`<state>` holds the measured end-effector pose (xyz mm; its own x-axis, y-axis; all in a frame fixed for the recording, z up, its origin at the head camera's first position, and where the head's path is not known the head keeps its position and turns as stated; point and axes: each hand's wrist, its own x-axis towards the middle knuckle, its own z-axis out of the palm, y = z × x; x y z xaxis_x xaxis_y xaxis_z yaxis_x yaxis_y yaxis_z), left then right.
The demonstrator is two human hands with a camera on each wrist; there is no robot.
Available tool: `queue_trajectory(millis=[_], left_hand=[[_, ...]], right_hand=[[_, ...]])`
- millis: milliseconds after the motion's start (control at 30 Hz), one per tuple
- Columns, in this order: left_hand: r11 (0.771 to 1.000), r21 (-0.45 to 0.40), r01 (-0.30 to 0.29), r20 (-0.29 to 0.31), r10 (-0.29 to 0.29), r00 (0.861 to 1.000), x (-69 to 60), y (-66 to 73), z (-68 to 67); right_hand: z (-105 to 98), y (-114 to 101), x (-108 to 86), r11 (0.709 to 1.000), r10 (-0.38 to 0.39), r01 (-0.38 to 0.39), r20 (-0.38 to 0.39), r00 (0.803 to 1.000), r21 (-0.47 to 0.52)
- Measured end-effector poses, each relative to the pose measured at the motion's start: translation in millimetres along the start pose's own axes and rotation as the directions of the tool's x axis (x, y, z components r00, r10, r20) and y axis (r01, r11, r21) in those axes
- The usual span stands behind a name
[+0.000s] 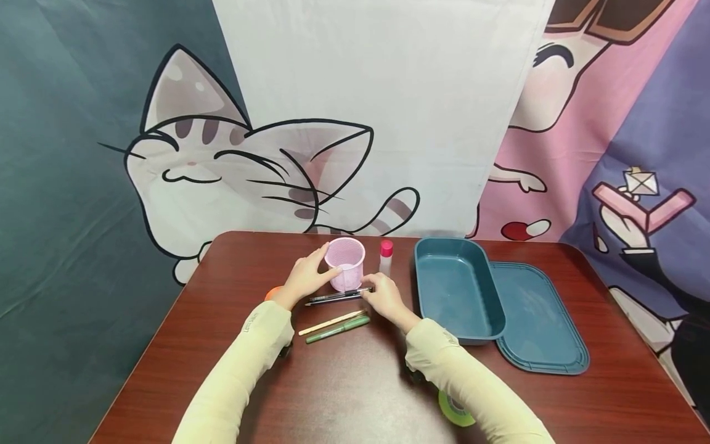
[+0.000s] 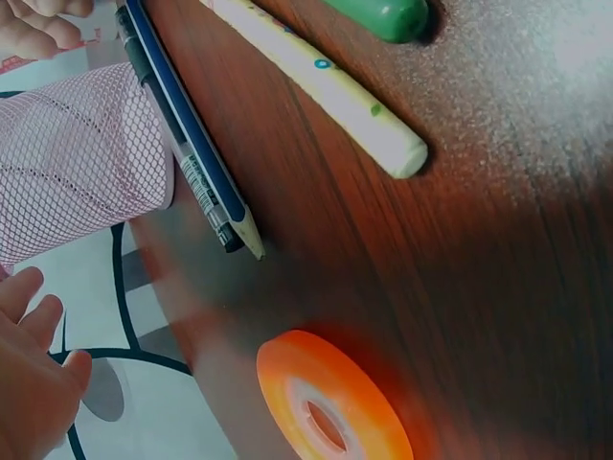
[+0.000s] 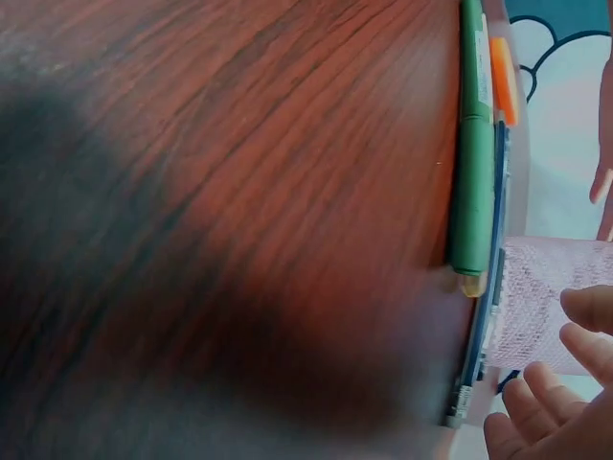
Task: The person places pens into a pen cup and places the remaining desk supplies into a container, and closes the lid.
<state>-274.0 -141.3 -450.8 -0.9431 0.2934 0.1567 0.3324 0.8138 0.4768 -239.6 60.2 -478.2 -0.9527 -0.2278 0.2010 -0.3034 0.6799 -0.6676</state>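
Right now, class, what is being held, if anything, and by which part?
Nothing is clearly held. The left hand is beside the cup, any contact uncertain; the right hand holds nothing visible.

Tabletop setting of a study or craft-corner type; I cannot tell whether home, office or studio. My wood-grain desk [image 1: 344, 394] has a printed cartoon cloth [image 1: 388, 74] beyond its far edge and both far corners. Stationery supports the reading: a mesh cup [image 1: 352, 280] and glue stick [image 1: 386, 258] near the far edge, a green pen [image 1: 337, 330] farther from it.
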Motion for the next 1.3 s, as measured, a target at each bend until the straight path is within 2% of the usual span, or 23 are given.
queue_trajectory(millis=[167,333,667,867,1300], left_hand=[[0.995,-0.082,0.050,0.012,-0.049,0.999,-0.1,2.8,-1.0],[0.990,-0.124,0.068,0.006,-0.068,0.998,2.4,4.7,-2.7],[0.986,-0.131,0.103,0.045,-0.098,0.994,4.6,11.2,-7.5],[0.988,-0.121,0.093,0.047,-0.088,0.995,4.8,10.8,-8.0],[0.989,-0.119,0.090,0.050,-0.085,0.995,4.3,7.2,-9.6]], right_hand=[[8,3,3.2,1.000,0.012,-0.012,-0.018,1.000,-0.016],[13,7,6.8,0.997,0.001,-0.002,-0.021,1.000,-0.071],[19,18,10.1,0.980,0.033,-0.032,-0.002,0.999,-0.196],[21,20,8.2,0.964,0.032,-0.030,0.004,0.999,-0.265],[22,19,9.7,0.964,0.047,-0.026,0.074,0.996,-0.264]])
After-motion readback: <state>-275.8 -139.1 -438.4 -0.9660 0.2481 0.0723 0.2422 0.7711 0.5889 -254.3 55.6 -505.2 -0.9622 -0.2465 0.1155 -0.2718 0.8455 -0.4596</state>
